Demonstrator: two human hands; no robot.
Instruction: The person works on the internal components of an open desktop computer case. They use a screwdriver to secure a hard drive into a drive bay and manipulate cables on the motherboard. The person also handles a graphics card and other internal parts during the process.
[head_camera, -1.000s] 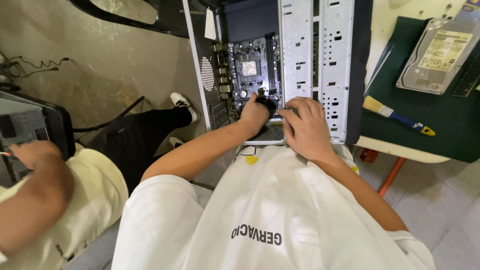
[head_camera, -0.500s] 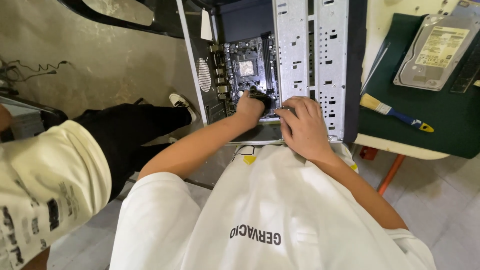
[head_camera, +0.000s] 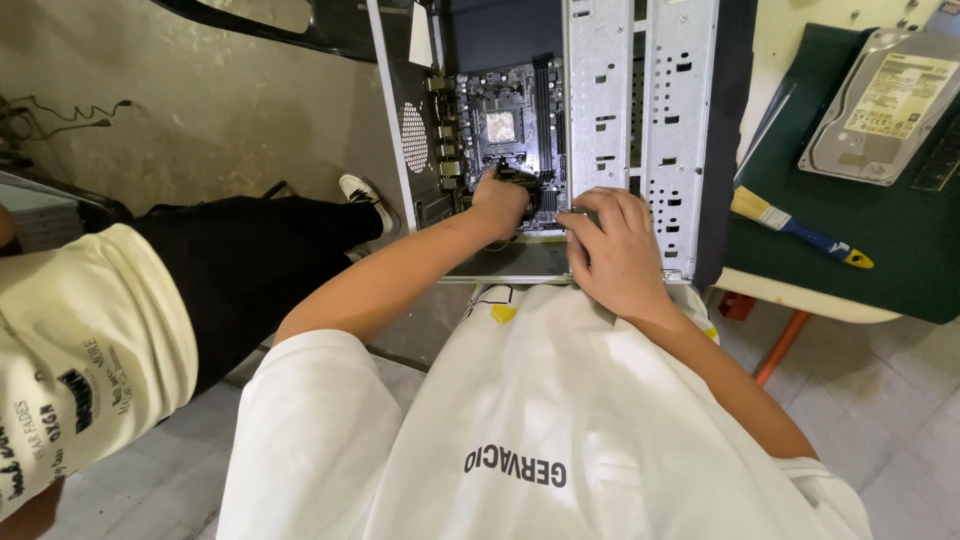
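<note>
Head view looks down at a person in a white shirt who leans over an open computer case. Inside the case sits a dark circuit board, flat against the case wall, near the top middle of the picture.

The left hand reaches into the case and curls around a small black part at the lower edge of the board; the fingers look closed on it, pinching it. The right hand rests on the grey metal frame of the case, fingers bent and close together, and it is hard to tell if it holds anything.

The board looks thin, stiff and easy to break, with many tiny pieces on it, so it is best held by its edges. The case looks heavy and hard, with sharp metal sides.

On the right is a table with a dark green mat. A silver hard drive lies on the mat, with a pale square label on top. A small brush with a blue and yellow handle lies beside it. Another person in a cream shirt with dark printing sits at the left.
</note>
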